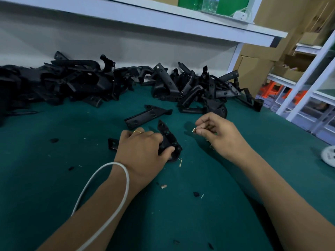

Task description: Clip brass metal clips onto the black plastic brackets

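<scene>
Left hand [143,147] grips bracket [169,137]; right hand [217,134] pinches probable clip [193,130] beside.

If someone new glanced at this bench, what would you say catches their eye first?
Probably the big heap of black brackets sprawled along the back of the green table. Then, at the centre, the left hand gripping a black bracket while the right hand pinches a small brass clip just beside it.
</scene>
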The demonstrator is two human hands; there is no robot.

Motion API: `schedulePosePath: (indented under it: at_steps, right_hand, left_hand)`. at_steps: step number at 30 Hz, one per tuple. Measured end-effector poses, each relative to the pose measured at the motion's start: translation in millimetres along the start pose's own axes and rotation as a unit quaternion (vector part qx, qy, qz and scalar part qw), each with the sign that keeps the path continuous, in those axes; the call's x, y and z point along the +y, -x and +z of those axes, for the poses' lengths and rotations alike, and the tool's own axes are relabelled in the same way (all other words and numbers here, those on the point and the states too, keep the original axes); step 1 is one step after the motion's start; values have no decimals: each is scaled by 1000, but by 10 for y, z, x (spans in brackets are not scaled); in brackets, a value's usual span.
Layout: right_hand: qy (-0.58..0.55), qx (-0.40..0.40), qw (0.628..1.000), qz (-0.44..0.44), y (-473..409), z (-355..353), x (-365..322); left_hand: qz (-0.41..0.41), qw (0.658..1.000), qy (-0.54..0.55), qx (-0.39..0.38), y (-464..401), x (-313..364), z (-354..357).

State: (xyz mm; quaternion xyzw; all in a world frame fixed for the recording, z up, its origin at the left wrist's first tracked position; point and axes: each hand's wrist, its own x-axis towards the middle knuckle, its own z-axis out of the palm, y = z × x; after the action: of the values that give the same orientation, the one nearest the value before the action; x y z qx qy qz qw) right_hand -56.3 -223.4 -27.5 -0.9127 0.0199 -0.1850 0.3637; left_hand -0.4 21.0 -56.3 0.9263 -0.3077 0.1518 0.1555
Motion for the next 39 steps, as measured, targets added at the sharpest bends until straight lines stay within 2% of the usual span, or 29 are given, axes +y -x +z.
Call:
schedulePosePath:
  at_steps: [5, 8, 11, 16, 23, 28, 32, 35, 39]
  right_hand:
    - [-28, -67, 997, 31, 43, 21, -61]
    - [-74, -39, 996, 44, 60, 41, -100]
    - [15, -39, 999, 12, 65, 29, -110]
    - [73, -142, 987, -2, 98, -71, -111]
    - [103, -125, 986, -33, 80, -41, -76]
    - [65, -107, 992, -4, 48, 12, -87]
    - [116, -109, 987, 13, 29, 9, -57]
    - [158, -119, 980, -17, 27, 10, -66]
    - [157, -79, 983, -48, 47, 44, -102]
  left_hand:
    - [3, 999, 24, 24, -5, -32, -3]
    - [5, 999, 30, 20, -17, -45, -12]
    - [1, 999, 25, 22, -12, -43, -1]
    - [-8, 999, 16, 33, -13, -43, 10]
    - [-13, 999, 21, 32, -15, -40, 3]
    - [-9, 999, 18, 34, -16, -38, 4]
    - [-9, 999, 23, 33, -14, -45, -1]
    - [-14, 999, 17, 25, -12, -36, -4]
    - [-15, 999, 20, 27, -15, -33, -9]
